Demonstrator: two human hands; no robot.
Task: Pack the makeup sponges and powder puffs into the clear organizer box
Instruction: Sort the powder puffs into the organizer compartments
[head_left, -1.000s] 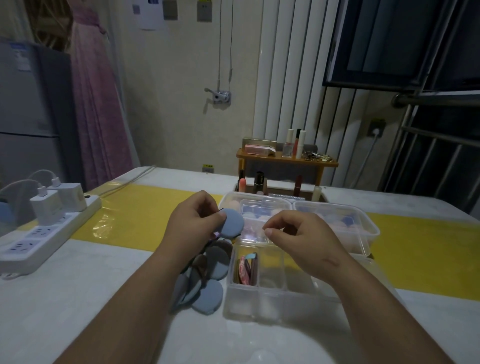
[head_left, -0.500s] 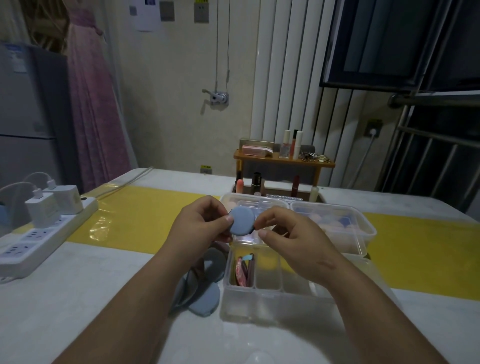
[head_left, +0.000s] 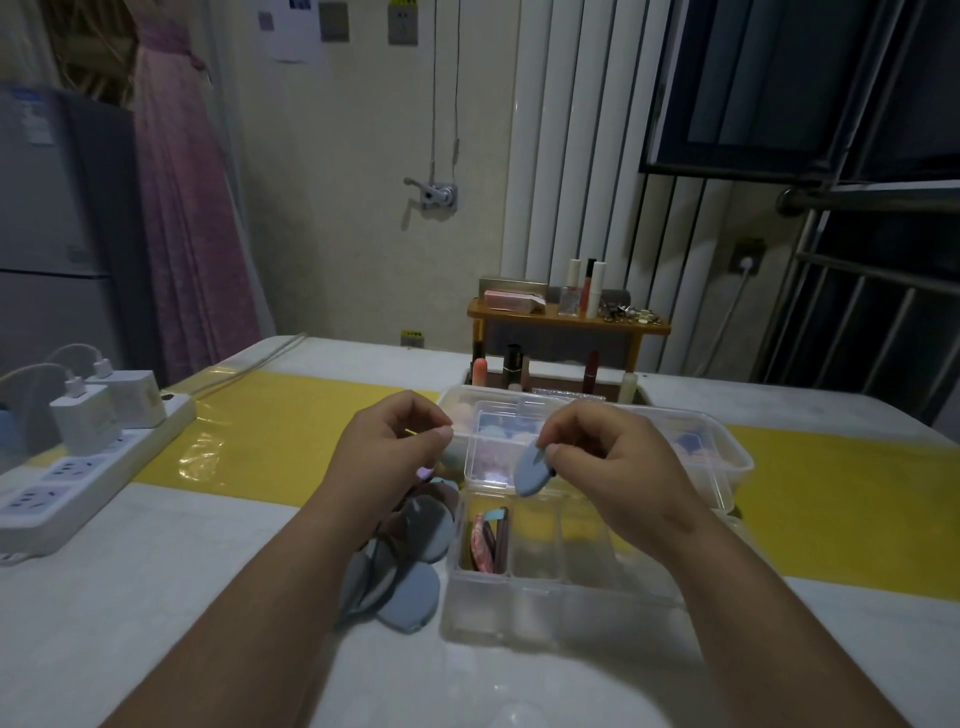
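Puff is hanging edge-down, pinched in right fingers, seemingly lining up for the box slots just below; left fingers are curling on nothing above the pile.

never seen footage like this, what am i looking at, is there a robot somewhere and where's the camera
No robot here: these are a person's two bare hands, filmed by a wide-angle camera worn on their head, looking forward and down. The right hand pinches a blue powder puff near the far edge of the clear organizer box, whose leftmost compartment already holds a few puffs. The left hand has curled fingers; whether it holds anything, I cannot tell. More lie in a pile on the white table, left of the box. Lidded clear tubs stand behind, a power strip far left.
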